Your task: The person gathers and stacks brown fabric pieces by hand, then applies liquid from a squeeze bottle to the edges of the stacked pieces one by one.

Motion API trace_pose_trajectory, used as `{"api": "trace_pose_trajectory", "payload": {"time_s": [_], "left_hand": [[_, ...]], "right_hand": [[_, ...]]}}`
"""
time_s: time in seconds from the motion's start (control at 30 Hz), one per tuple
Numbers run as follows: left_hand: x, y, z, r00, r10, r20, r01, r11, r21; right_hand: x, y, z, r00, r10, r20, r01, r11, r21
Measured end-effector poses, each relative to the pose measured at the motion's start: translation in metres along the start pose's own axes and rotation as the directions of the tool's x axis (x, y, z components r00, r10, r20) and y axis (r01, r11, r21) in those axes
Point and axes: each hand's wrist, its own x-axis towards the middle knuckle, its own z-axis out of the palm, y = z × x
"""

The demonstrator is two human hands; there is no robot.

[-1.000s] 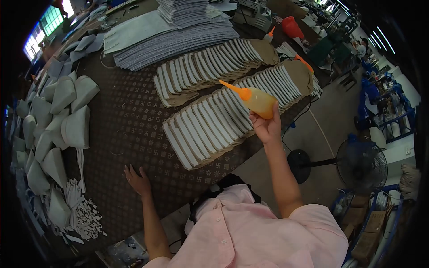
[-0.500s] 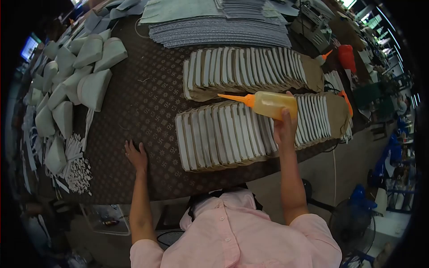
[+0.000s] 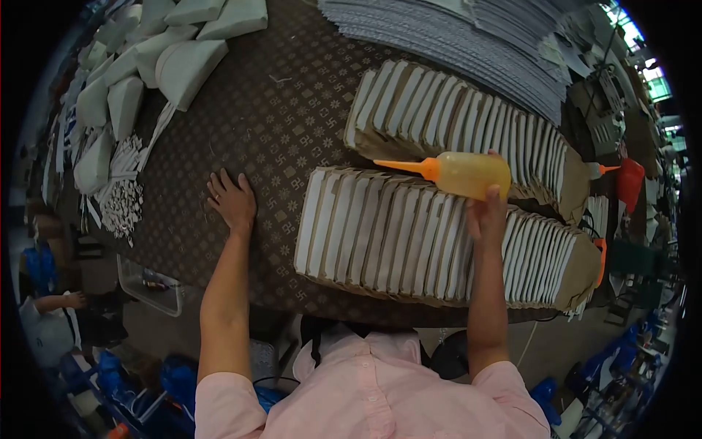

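Bottle (image 3: 475, 175) is gripped sideways by right hand (image 3: 488, 211), likely for nozzle (image 3: 406, 167) control; left hand (image 3: 234, 203) spreads on worktop (image 3: 274, 139), maybe bracing.

Pale pink shirt (image 3: 409, 402), front placket (image 3: 369, 362) running down the middle, small tone-on-tone buttons. Left sleeve (image 3: 227, 402) and right sleeve (image 3: 506, 395) both short, loose, ending above the elbow. Forearms (image 3: 225, 293) bare; left hand (image 3: 234, 201) and right hand (image 3: 488, 216) ungloved. Black fabric (image 3: 313, 329) at the waist end, garment type unclear.
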Motion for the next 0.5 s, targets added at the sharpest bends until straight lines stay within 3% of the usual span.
{"api": "trace_pose_trajectory", "payload": {"time_s": [0.13,0.2,0.37,0.5], "left_hand": [[0.003,0.002,0.001,0.999,-0.03,-0.013,0.03,1.0,-0.004],[0.0,0.002,-0.001,1.0,-0.011,-0.012,0.011,1.0,-0.014],[0.001,0.003,0.0,1.0,-0.03,0.008,0.03,0.999,0.03],[0.002,0.001,0.003,1.0,-0.025,0.011,0.024,0.999,0.042]], "right_hand": [[0.014,0.028,0.018,0.998,0.063,0.011,-0.061,0.99,-0.125],[0.016,0.036,0.033,0.997,0.078,-0.004,-0.074,0.927,-0.367],[0.023,0.061,0.051,0.994,0.109,-0.018,-0.108,0.927,-0.358],[0.016,0.074,0.059,0.997,0.082,0.003,-0.072,0.882,-0.466]]}}
